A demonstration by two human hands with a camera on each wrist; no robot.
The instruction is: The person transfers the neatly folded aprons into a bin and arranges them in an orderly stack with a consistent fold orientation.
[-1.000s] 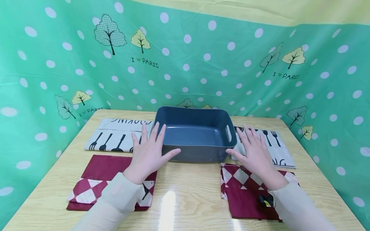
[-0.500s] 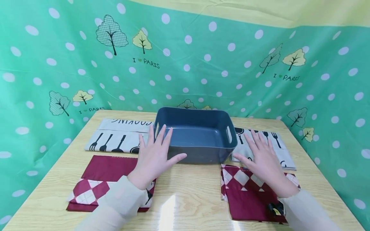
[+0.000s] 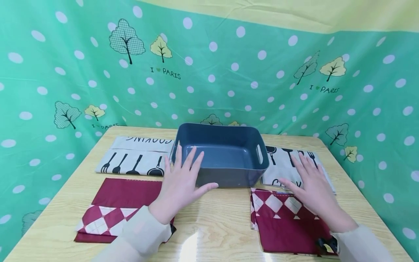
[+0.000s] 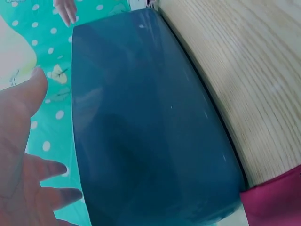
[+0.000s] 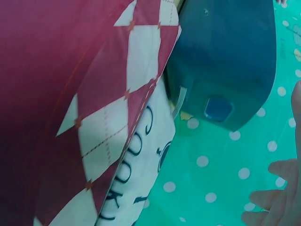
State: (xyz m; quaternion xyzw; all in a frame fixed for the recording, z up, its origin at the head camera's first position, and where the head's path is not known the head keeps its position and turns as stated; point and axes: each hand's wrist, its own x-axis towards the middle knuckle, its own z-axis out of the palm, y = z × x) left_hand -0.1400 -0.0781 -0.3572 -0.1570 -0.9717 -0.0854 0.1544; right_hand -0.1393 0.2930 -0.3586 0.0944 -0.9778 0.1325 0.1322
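Note:
My left hand is held with straight, spread fingers, its fingertips overlapping the near left corner of a dark blue-grey plastic bin in the head view. In the left wrist view the thumb and fingers lie beside the bin's long wall, holding nothing. My right hand, also spread and holding nothing, is over the folded white cloth printed with utensils and the folded maroon checked cloth on the right. The bin has cut-out handles at its ends, and no contents show inside.
At the left lie another folded white utensil-print cloth and another maroon checked cloth, partly hidden by the left sleeve. Everything rests on a wooden table. A green dotted curtain hangs close behind and at both sides.
Both hands have drifted to the right and slightly toward the person, fingers still spread. The right hand is now farther from the bin. Bin and cloths stay in place.

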